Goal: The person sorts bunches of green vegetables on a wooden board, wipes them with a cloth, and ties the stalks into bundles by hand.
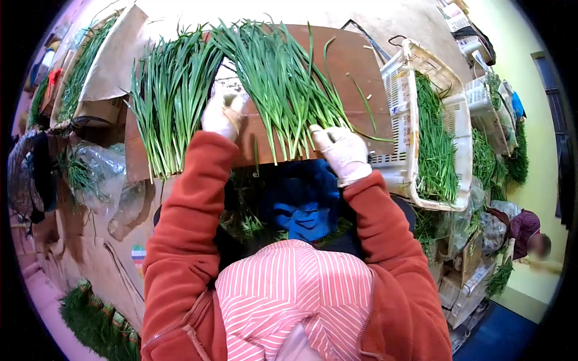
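Two spread bunches of long green leafy stalks lie on a brown board (pixel 361 66). My left hand (pixel 223 115), in a pale glove, is at the right edge of the left bunch (pixel 174 99), its fingers bent; what it holds, if anything, is hidden. My right hand (pixel 342 149), also gloved, rests at the lower right end of the right bunch (pixel 280 84), fingers curled against the pale stalk ends. A few loose leaves (pixel 363 99) lie on the board to the right of that bunch.
A white plastic crate (pixel 411 120) of greens stands right of the board. More crates and greens line the right side, where a co-worker (pixel 525 231) is visible. Clear plastic bags (pixel 102 171) lie at the left; tied bundles (pixel 99 319) are at lower left.
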Tool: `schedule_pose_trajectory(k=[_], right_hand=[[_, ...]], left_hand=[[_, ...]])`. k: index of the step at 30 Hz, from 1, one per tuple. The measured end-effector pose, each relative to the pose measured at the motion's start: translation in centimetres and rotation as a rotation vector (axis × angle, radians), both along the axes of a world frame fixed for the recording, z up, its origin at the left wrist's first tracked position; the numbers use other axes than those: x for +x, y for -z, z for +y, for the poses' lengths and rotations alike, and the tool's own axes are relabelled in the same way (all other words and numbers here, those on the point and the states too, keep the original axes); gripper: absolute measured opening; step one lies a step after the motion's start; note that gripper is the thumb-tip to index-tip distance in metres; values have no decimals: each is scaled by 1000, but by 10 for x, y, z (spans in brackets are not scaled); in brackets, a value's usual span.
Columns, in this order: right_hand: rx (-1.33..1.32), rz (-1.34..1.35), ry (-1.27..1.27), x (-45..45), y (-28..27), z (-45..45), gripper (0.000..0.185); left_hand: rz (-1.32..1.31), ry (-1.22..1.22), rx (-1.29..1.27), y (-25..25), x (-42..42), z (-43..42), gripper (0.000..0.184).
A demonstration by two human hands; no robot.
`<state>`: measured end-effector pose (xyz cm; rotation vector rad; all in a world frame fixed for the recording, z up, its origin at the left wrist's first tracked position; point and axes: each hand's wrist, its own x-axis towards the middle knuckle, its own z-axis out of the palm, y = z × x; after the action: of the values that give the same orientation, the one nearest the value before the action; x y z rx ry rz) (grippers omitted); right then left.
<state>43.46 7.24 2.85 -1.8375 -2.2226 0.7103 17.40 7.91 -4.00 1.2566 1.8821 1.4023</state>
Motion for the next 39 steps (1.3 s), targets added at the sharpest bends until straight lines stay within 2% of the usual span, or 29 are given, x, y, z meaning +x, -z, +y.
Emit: schedule_pose_trajectory(k=[2,3,4,5,6,7,8,10,11,12,14,16,18,20,22,24,25,26,28,30,32,34,36,39], right_hand=[[-74,-196,-15,-18,-1,-4,57],[-132,-234,-44,-24,0,-3,63],[-166,-280,-52,-31,1,-3,63],[-92,-273,-59,-33,12,-7,63],[-20,-267,-65,-35,24,-11,62],[-121,-275,-41,-40,21,-13,62],[-70,-214,-40,-42,29,-16,60],[-61,-61,-48,-47,41,-19,56],[-131,20,-41,-51,46,-20,52],[-204,38,-23,-60,32,-22,50],[-100,189,-62,-69,40,-32,51],[-146,258,-34,-75,42,-34,53],[136,176,-238,-80,40,-37,54],[118,126,-387,-80,24,-42,51],[225,279,-425,-75,14,-49,47],[135,511,-498,-66,7,-47,41],[199,560,-498,-63,0,-46,37],[170,630,-445,-57,-8,-41,29],[-438,1079,-21,-50,-5,-32,23],[-137,681,-65,-40,-7,-15,25],[-275,807,1,-47,-8,-8,26],[-311,815,-35,-55,-20,-8,26],[-370,927,22,-63,-5,-3,24],[-460,895,80,-63,-10,-3,25]], left_hand=[[-367,169,-328,-29,22,-26,22],[-152,223,-308,-5,25,-29,22],[-159,272,-301,35,23,-27,26],[-115,270,-327,49,28,-29,27],[-72,268,-353,54,36,-33,28],[-198,252,-256,29,48,-37,29],[-197,256,-257,13,50,-36,29],[-705,298,-553,-8,52,-34,27],[-878,318,-499,-13,58,-35,29],[-855,310,-434,-10,62,-33,29],[-903,272,-415,-8,66,-33,28],[-849,287,-464,-21,60,-34,27],[-793,304,-514,-22,57,-37,26],[-1205,432,-424,-18,49,-42,25],[-1249,432,-433,-17,43,-46,28],[-1344,307,-519,-16,36,-49,31],[-1330,347,-478,-18,34,-54,33],[-1411,377,-444,-13,33,-55,34],[-1505,395,-387,-13,38,-57,37],[-1457,402,-383,-22,41,-65,41],[-1481,572,-365,-15,42,-71,39],[-1498,520,-330,-16,51,-81,39],[-1585,497,-301,-14,55,-87,35],[-1704,546,-251,-7,56,-90,36]])
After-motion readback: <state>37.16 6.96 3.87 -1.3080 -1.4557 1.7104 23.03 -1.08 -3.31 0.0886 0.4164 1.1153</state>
